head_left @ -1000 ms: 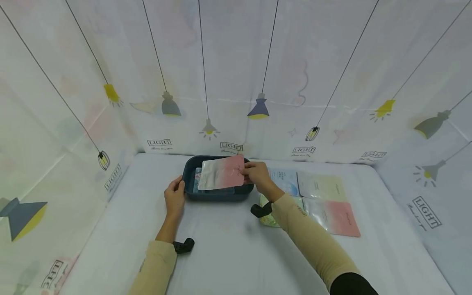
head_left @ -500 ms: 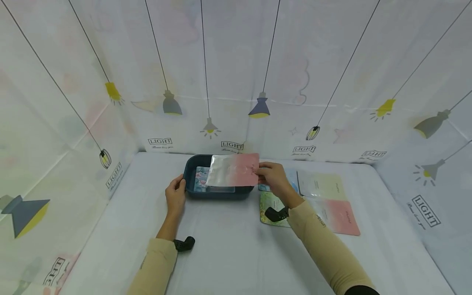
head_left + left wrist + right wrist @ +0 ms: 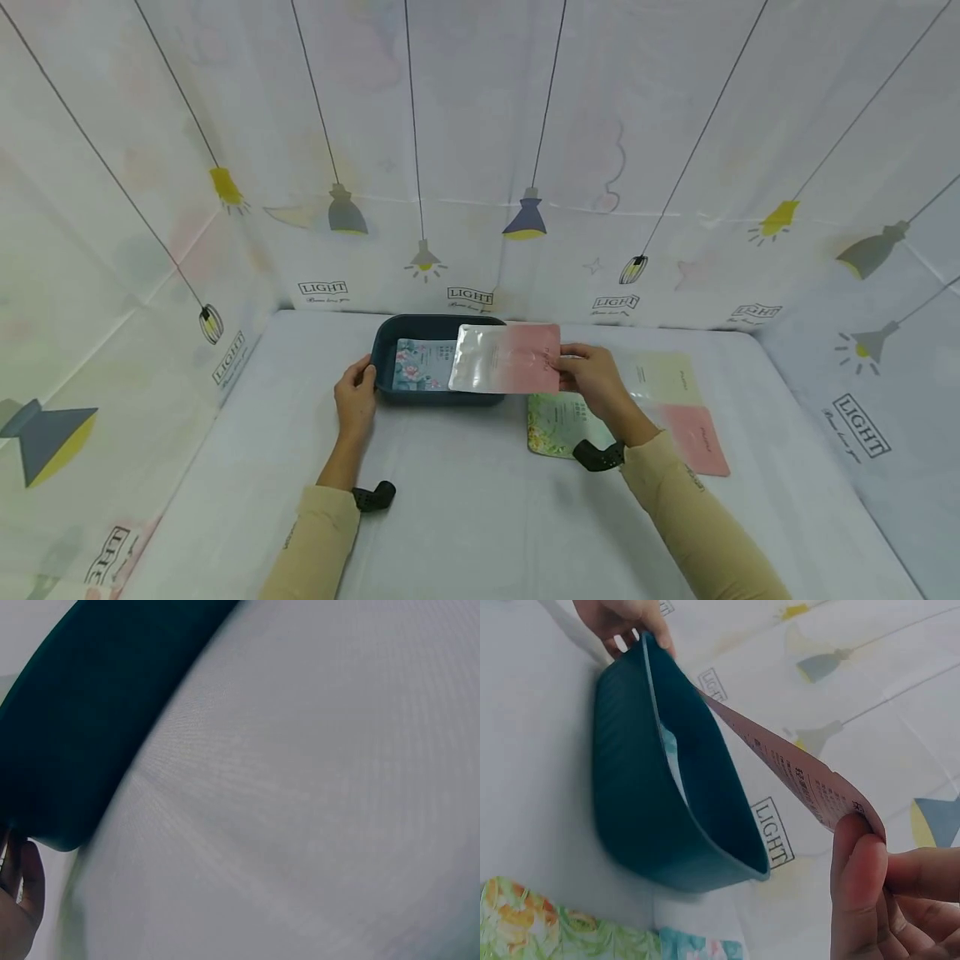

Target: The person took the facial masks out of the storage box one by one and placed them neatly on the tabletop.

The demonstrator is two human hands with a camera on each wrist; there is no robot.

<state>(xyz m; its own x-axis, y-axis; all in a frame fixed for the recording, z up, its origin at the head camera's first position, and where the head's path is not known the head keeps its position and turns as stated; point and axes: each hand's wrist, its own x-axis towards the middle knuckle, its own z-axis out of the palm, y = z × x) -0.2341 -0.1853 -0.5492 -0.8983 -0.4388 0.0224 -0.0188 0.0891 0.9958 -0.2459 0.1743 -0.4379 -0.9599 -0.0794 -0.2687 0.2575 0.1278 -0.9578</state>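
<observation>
My right hand [image 3: 596, 379] pinches the pink end of a pink-and-silver sheet mask packet [image 3: 506, 358]. The packet is held over the right part of a dark teal basin [image 3: 442, 400], its pink end past the rim; in the right wrist view its printed back [image 3: 795, 769] shows nearly edge-on. Inside the basin lies a blue floral packet [image 3: 423, 365], partly covered from above. At the basin's left end, my left hand [image 3: 355, 404] holds the rim between thumb and fingers; in the left wrist view only some fingers [image 3: 31, 881] show by the basin's corner.
To the right, a green floral packet [image 3: 566, 425], a pale yellow packet [image 3: 667, 379] and another pink packet [image 3: 697, 437] lie on the white table, partly behind my right arm. A lamp-printed cloth wall [image 3: 465, 167] rises behind the basin.
My right hand has moved right, drawing the pink-and-silver packet toward the basin's right end. More of the blue floral packet now shows. The left hand stays at the basin.
</observation>
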